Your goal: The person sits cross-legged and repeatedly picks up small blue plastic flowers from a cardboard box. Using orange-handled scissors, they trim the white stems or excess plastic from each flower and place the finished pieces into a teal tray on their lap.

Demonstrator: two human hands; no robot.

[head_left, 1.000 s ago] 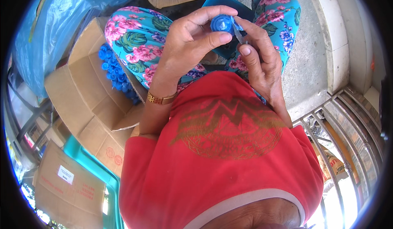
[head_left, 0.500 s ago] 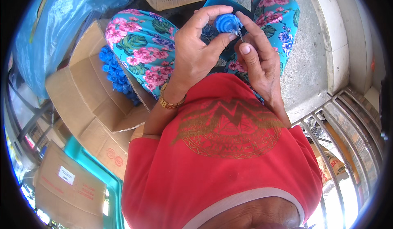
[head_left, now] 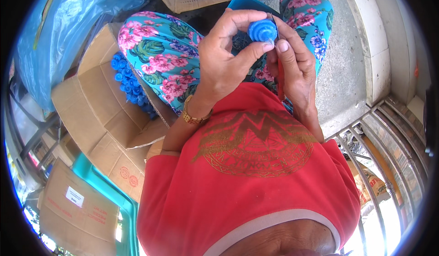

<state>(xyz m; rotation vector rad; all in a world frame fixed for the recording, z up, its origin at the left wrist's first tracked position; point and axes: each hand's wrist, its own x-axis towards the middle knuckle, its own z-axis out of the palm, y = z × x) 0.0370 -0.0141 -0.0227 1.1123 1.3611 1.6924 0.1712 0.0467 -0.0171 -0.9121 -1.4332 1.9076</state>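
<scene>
Between the thumb and fingers of my left hand [head_left: 224,57] is a round, ridged blue piece [head_left: 263,30] with a pale tip pointing toward me. My right hand [head_left: 295,64] is closed on a slim knife-like tool with a red handle [head_left: 281,78]. Its thin dark blade [head_left: 276,26] stands along the right side of the blue piece. My right fingers mostly hide the tool, so its full shape cannot be made out. Both hands meet above my lap, over a dark blue basin [head_left: 249,2] between my knees.
An open cardboard box [head_left: 93,91] on my left has several blue pieces [head_left: 130,80] beside its flap. Ahead lies another carton [head_left: 183,3] full of blue pieces. Blue plastic sheeting [head_left: 77,32] hangs at the far left. Metal bars [head_left: 379,137] stand on the right.
The blue piece has moved slightly right and turned, its tip now more toward me. The blade has shifted from below the piece to its right side, and the red handle now shows.
</scene>
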